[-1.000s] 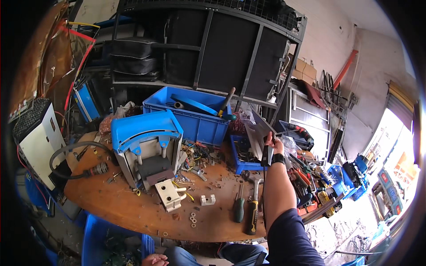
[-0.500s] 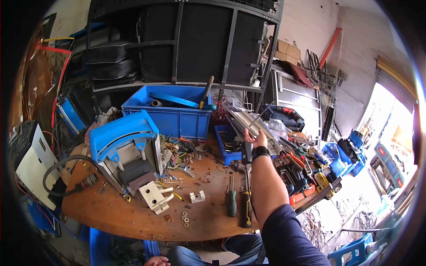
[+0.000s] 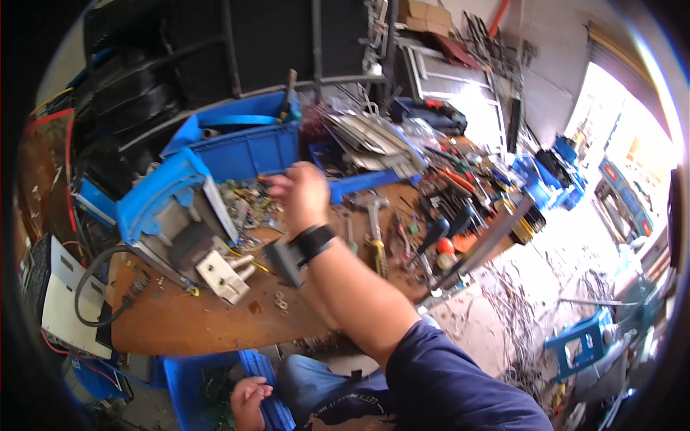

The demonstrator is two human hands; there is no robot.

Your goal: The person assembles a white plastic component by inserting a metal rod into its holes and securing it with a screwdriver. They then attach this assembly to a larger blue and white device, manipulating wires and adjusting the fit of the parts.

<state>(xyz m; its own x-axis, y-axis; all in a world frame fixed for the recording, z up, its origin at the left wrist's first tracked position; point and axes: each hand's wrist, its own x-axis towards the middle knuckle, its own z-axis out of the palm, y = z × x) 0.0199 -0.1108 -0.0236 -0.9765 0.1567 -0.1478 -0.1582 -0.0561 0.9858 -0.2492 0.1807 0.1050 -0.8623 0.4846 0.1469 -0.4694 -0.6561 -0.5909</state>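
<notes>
My right hand (image 3: 303,197) reaches over the middle of the wooden table (image 3: 215,327), beside a pile of small parts and wire scraps (image 3: 251,208). Its fingers point left and are smeared by motion; whether they hold something small does not show. A dark band and a grey block (image 3: 286,263) are at that wrist. Low in the view, my left hand (image 3: 250,399) rests loosely near my lap, fingers slightly bent and nothing visible in them. A hammer (image 3: 376,230) with a yellow and black handle lies right of my right forearm. A screwdriver (image 3: 351,233) is partly hidden behind the arm.
At left stand a blue-topped machine housing (image 3: 162,190) and a cream two-pronged block (image 3: 224,276), with several washers (image 3: 280,303) nearby. A large blue crate (image 3: 244,147) and a blue tray (image 3: 370,185) with metal strips stand behind. Hand tools (image 3: 453,190) crowd the right side.
My right hand has moved left from the blue tray to beside the parts pile, and turned over. The head view has shifted right and down, showing more of my left hand.
</notes>
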